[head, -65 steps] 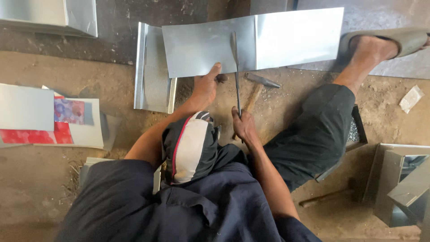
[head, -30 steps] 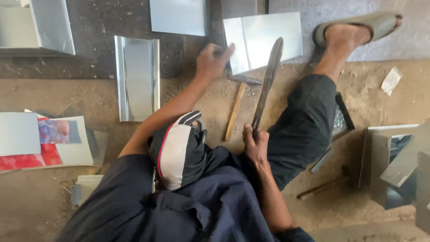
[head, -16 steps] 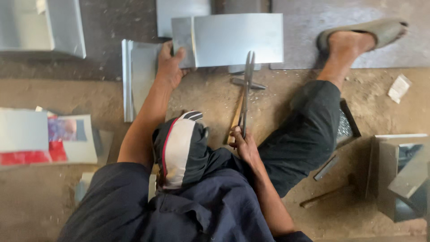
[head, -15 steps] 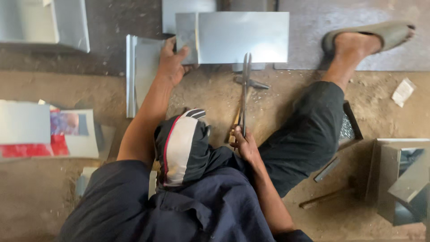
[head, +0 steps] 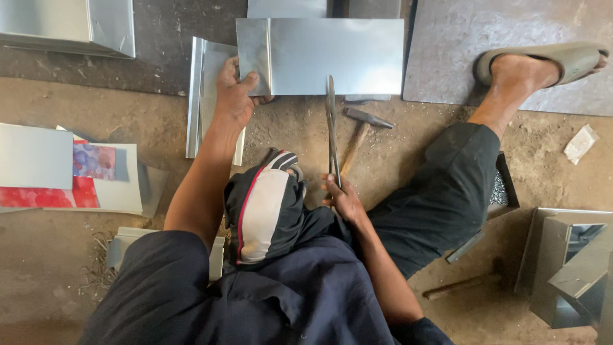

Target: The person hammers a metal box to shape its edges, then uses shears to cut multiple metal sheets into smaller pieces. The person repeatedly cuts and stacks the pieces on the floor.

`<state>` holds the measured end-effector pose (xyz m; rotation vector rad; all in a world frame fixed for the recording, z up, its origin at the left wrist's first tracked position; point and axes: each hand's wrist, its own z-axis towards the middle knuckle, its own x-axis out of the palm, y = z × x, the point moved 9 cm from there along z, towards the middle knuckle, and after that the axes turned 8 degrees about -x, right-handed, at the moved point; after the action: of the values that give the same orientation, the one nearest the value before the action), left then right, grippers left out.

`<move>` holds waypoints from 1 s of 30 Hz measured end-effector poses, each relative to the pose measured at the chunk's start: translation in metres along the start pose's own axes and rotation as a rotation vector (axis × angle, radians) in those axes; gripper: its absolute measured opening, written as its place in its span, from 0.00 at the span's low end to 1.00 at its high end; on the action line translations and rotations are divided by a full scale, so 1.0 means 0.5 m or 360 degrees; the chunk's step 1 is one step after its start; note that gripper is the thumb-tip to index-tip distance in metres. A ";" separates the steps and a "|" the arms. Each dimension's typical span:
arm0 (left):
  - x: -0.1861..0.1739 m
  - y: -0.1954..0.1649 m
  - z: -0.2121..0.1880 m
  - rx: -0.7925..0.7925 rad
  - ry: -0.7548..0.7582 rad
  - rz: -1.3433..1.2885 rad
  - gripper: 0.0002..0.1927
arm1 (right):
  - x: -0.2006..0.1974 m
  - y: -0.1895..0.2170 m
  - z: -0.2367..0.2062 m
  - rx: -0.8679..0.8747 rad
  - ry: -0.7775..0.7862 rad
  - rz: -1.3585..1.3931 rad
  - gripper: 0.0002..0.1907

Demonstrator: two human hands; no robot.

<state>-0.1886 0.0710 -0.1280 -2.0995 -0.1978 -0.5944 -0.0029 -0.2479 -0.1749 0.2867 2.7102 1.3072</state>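
A folded metal sheet point(head: 332, 54) is being gripped at 12 o'clock by the left hand point(head: 235, 96); long shears point(head: 332, 131) are being clasped by the right hand point(head: 343, 198).

One camera looks straight down from above you, fairly close, taking in your head, both arms and the dirt floor point(head: 76, 268).

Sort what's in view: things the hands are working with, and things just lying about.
In hand:
left hand gripping the folded metal sheet
right hand holding the tin snips

Lying about:
hammer
bent channel piece
printed sheets
metal boxes
crumpled paper scrap
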 end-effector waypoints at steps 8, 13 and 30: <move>0.006 0.001 -0.017 -0.0023 -0.0059 0.0011 0.22 | -0.015 0.051 0.010 -0.0148 -0.0207 -0.0801 0.30; 0.031 -0.014 -0.036 0.0016 0.0012 0.0107 0.29 | -0.022 0.058 0.014 -0.0163 -0.0160 -0.0430 0.28; 0.037 0.013 -0.114 -0.0064 -0.0041 0.0334 0.33 | -0.024 0.091 0.058 -0.0245 -0.0096 -0.0380 0.23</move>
<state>-0.1892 0.0191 -0.0975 -2.1342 0.0208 -0.4486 0.0195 -0.2006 -0.1570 -0.0125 2.4840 1.4006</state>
